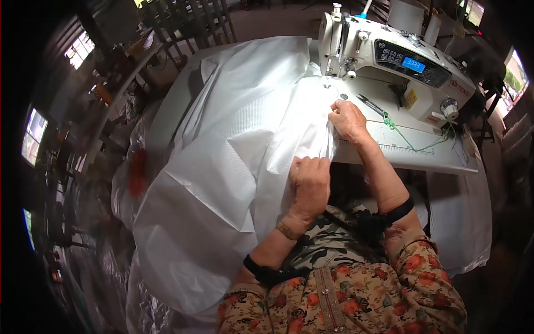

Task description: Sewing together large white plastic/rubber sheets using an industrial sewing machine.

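Observation:
A large sheet of white woven plastic fabric [222, 145] spreads over the table and hangs down over its front edge on the left. My left hand [311, 186] is closed on the fabric's right edge, close to my body. Farther up that same edge, my right hand [349, 119] pinches the fabric just in front of the needle area. The white sewing machine [389, 53] stands at the back right with its lit panel, and the fabric's far right part reaches its needle end. Folds run along the edge between my two hands.
Thread snips [371, 106] with a green cord [403, 136] lie right of my right hand. A ruler strip [389, 147] runs along the table's front edge. Thread cones [433, 29] stand behind the machine. Clear plastic sheeting [125, 183] heaps at left, and a wooden chair back [189, 25] rises beyond.

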`<state>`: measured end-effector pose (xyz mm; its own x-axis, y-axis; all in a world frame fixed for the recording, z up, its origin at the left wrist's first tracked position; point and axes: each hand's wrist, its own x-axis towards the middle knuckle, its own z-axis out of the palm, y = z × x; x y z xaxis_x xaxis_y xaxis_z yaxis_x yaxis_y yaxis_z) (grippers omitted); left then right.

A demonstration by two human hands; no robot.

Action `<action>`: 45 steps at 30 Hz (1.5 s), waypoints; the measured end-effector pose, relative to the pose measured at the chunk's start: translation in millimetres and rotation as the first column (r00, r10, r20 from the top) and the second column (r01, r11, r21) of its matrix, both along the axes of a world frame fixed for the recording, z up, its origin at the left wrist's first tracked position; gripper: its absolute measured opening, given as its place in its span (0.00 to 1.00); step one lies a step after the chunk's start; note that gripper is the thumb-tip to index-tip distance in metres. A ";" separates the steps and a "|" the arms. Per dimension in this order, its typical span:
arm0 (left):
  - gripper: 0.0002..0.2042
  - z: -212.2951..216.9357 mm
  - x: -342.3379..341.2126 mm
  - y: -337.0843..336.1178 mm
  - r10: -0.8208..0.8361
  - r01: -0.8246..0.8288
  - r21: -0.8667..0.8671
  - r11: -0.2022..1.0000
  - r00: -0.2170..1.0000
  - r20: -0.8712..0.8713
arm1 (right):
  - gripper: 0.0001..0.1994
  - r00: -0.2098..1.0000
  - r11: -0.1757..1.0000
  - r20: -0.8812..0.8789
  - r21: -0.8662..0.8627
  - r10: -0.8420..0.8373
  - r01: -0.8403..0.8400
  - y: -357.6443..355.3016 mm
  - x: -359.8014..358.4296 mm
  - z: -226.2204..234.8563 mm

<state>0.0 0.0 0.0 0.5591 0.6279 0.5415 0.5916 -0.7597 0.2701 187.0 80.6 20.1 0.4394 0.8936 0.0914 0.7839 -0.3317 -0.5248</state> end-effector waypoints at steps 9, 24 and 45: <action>0.03 -11.6 -6.3 4.7 -0.128 0.145 -0.125 0.981 0.983 0.130 | 0.14 1.000 0.998 0.030 0.057 0.007 -0.009 -8.5 -10.6 2.2; 0.06 -12.8 -24.2 27.5 -0.231 0.231 0.018 0.973 0.973 -0.014 | 0.06 0.922 0.972 0.370 0.149 0.115 -0.181 -21.8 -28.0 -10.6; 0.04 1.8 -7.8 41.7 -0.194 0.194 -0.005 0.981 0.980 -0.035 | 0.18 0.999 0.990 -0.042 0.144 0.010 -0.004 5.5 9.1 3.8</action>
